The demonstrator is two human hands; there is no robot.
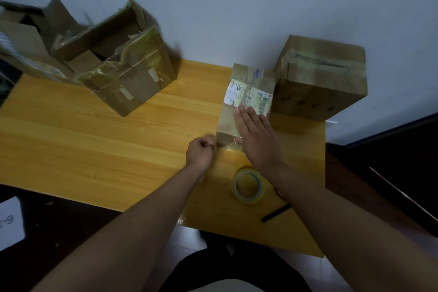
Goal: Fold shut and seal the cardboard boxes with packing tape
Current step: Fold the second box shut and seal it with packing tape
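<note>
A small closed cardboard box (246, 92) with shipping labels on top lies on the yellow wooden table (94, 130). My right hand (256, 135) lies flat on its near half, fingers straight, pressing the top. My left hand (201, 153) is curled into a fist at the box's near left corner, seemingly pinching a clear strip of tape; the strip is blurred. A roll of clear packing tape (248, 185) lies flat on the table between my forearms.
A larger taped box (320, 78) stands right of the small one, against the wall. Open, torn boxes (113, 61) pile up at the table's far left. A black stick-like tool (276, 213) lies near the table's front edge. White paper (9, 223) lies on the floor at left.
</note>
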